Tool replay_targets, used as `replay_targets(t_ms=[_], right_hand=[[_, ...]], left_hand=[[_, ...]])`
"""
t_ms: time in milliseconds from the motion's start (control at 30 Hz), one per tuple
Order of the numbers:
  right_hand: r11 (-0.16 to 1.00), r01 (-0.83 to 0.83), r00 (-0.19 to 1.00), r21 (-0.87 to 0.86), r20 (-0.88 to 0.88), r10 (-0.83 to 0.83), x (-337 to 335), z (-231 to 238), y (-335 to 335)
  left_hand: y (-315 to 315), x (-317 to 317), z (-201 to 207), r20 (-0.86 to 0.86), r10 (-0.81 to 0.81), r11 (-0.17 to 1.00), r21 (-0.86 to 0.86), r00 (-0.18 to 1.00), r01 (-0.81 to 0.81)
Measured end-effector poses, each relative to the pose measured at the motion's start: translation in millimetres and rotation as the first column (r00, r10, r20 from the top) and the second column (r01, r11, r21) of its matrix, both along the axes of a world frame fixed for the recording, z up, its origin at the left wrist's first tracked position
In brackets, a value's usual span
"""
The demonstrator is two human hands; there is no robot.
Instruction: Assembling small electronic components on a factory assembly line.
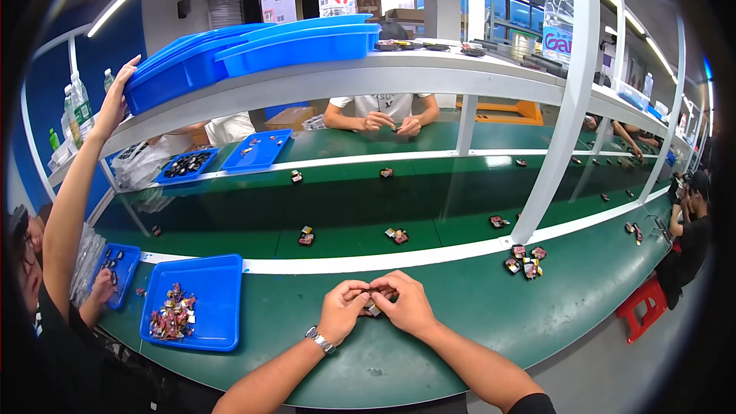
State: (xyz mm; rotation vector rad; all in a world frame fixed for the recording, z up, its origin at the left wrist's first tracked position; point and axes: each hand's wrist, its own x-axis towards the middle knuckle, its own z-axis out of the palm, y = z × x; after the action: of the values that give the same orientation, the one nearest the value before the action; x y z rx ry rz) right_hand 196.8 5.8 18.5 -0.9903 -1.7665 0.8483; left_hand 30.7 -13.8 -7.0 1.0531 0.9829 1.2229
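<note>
My left hand [341, 313], with a metal-banded watch [320, 340] on its wrist, and my right hand [406, 307] meet over the green worktop. Between their closed fingertips is a small assembly [372, 308], dark with a pale patch; the fingers hide most of it. To the left stands a blue tray [230, 330] holding a heap of small red, yellow and white parts [175, 313]. A cluster of similar dark-red assemblies [526, 262] lies on the worktop to the right of my hands.
Beyond a white rail [368, 263] runs a green conveyor belt [345, 215] carrying scattered assemblies [396, 236]. Stacked blue trays [299, 50] sit on the overhead shelf; a person's raised hand [115, 100] touches them. Another person's hands [395, 123] work opposite. A white post [563, 115] rises at right.
</note>
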Motion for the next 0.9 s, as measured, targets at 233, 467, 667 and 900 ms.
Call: replay_targets(t_ms=[233,467,667,900], right_hand=[[0.951,0.29,0.941,-0.102,-0.152,-0.303,53.7,-23.7,101.3],[0.756,0.654,0.752,-0.022,0.129,-0.647,100.2,-38.1,159.8],[0.812,0.474,0.729,0.341,0.365,-0.579,46.0,-12.4,127.8],[0.854,0.411,0.727,0.319,0.452,-0.518,51.8,-37.4,132.3]], left_hand=[[14.0,-12.8,0.8,0.138,0.003,0.999,0.031,0.99,-0.007],[18.8,-10.1,-3.4,0.007,-0.089,0.995,0.051,0.996,0.088],[16.2,-21.0,0.1,-0.033,-0.086,0.996,0.03,0.996,0.087],[24.9,-18.4,0.1,0.002,-0.138,0.99,-0.001,0.99,0.138]])
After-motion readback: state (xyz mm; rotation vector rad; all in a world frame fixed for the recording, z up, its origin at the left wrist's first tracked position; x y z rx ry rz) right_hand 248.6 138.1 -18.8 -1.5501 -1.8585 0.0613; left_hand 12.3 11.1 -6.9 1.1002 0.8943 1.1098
